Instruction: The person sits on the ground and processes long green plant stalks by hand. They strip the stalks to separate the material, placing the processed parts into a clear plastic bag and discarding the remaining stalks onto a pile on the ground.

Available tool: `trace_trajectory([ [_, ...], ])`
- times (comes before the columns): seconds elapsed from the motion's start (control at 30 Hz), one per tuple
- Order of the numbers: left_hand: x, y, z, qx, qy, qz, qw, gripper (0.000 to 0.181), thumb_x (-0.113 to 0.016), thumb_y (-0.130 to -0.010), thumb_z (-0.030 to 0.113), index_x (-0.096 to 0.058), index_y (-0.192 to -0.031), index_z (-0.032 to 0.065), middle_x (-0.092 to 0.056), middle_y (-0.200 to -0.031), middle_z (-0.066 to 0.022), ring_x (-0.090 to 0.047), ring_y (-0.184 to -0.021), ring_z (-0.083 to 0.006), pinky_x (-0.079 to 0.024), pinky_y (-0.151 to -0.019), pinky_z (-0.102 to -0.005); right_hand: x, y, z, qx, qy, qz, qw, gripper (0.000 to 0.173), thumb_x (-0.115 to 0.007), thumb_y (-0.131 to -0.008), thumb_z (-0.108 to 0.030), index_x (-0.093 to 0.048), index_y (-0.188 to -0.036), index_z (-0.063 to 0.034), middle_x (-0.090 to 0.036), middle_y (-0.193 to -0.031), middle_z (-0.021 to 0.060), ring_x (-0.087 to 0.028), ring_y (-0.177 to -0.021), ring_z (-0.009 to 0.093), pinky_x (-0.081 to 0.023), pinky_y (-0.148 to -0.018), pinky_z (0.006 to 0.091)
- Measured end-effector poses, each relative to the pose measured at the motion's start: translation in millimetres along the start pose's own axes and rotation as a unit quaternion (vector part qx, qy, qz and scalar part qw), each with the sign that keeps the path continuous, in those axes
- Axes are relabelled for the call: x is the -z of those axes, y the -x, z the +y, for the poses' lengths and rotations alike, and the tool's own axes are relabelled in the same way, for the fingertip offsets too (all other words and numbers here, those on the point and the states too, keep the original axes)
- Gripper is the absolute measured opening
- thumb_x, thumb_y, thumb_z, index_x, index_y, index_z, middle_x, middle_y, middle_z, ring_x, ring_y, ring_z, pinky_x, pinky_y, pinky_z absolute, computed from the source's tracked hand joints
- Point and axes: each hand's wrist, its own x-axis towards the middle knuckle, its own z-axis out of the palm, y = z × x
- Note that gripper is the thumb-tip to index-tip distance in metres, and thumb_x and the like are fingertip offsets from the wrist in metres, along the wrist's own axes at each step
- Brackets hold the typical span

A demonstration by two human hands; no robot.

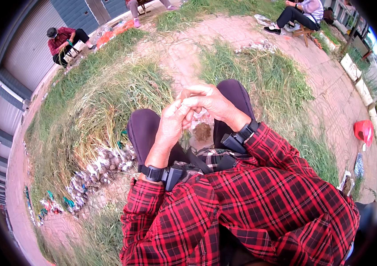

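My left hand (pixel 171 124) and my right hand (pixel 208 101) meet above and between my knees, fingertips together. Something small and thin seems pinched between them; the fingers hide most of it, and I cannot tell what it is. A few green blades hang under my left hand. Below the hands, a clump of brown soil (pixel 203 132) lies on clear plastic on the ground. To the left, long grass-like plants (pixel 98 129) lie in a heap, with a row of small white-wrapped bundles (pixel 102 166) at their near ends.
More cut grass (pixel 268 73) lies ahead to the right on the pink paving. People sit on low stools at the upper left, top and upper right. A red bag (pixel 363 132) and white blocks (pixel 363 91) stand along the right. Orange netting (pixel 108 36) lies near the upper-left person.
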Motion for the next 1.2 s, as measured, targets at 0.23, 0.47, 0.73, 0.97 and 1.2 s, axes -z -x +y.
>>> trace_trajectory([
  [0.23, 1, -3, -10, 0.01, -0.03, 0.094, 0.995, 0.021, -0.056, -0.098, 0.024, -0.06, -0.094, 0.0035, -0.045, -0.064, 0.0033, -0.034, -0.049, -0.0042, -0.027, -0.045, -0.0205, -8, -1, 0, 0.021, 0.039, 0.085, 0.995, 0.019, -0.065, -0.089, -0.02, -0.068, -0.096, -0.0026, -0.064, -0.08, -0.0016, -0.051, -0.067, 0.003, -0.04, -0.059, 0.0199],
  [0.47, -6, -7, -24, -0.026, -0.065, 0.111, 0.991, 0.021, -0.051, -0.1, 0.021, -0.059, -0.093, 0.0024, -0.042, -0.06, 0.0043, -0.029, -0.046, -0.0032, -0.023, -0.042, -0.0197, -3, 2, 6, 0.034, 0.055, 0.104, 0.992, 0.021, -0.064, -0.09, -0.016, -0.064, -0.103, 0.0003, -0.062, -0.08, -0.0015, -0.052, -0.067, 0.003, -0.041, -0.057, 0.0192],
  [0.73, -7, -7, -21, -0.004, -0.115, 0.08, 0.99, 0.022, -0.051, -0.1, 0.022, -0.059, -0.09, 0.0047, -0.041, -0.058, 0.0066, -0.028, -0.045, -0.0018, -0.021, -0.041, -0.0192, -5, 6, -16, -0.004, 0.093, 0.103, 0.99, 0.015, -0.066, -0.087, -0.007, -0.063, -0.101, -0.0005, -0.06, -0.077, -0.0006, -0.054, -0.06, 0.004, -0.042, -0.051, 0.0196],
  [0.97, 9, -10, -38, 0.034, -0.136, 0.056, 0.989, 0.023, -0.051, -0.1, 0.024, -0.062, -0.092, 0.0046, -0.043, -0.06, 0.0067, -0.031, -0.047, -0.0015, -0.023, -0.043, -0.0183, 10, -2, 4, 0.013, 0.155, 0.052, 0.987, 0.008, -0.066, -0.083, -0.002, -0.064, -0.091, -0.0002, -0.058, -0.071, -0.001, -0.051, -0.055, 0.004, -0.04, -0.049, 0.0203],
  [1.2, 16, -9, -47, 0.036, -0.147, 0.063, 0.987, 0.025, -0.051, -0.1, 0.025, -0.061, -0.09, 0.005, -0.042, -0.06, 0.0066, -0.031, -0.048, -0.0022, -0.023, -0.043, -0.0185, 11, -3, 11, -0.055, 0.056, 0.069, 0.995, 0.007, -0.065, -0.086, -0.004, -0.065, -0.092, 0.0007, -0.06, -0.072, 0.0012, -0.052, -0.055, 0.006, -0.041, -0.05, 0.0211],
])
